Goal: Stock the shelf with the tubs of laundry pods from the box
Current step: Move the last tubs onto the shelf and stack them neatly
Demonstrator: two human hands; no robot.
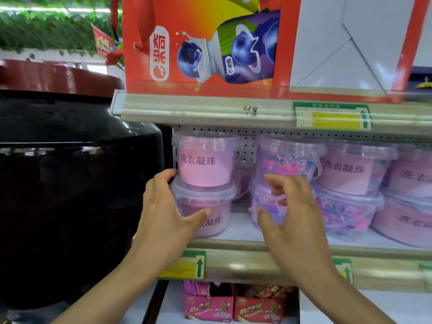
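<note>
A: Where are the tubs?

B: On the shelf (236,226), in stacks of two. All stand straight up, lids on top. The top left tub (205,157) shows its pink label to us.

A: And the hands?

B: The left hand (168,204) holds the bottom left tub (205,211), thumb on its front, fingers round its left side. The right hand (287,206) is spread loose, just in front of the next stack (275,178), holding nothing.
</note>
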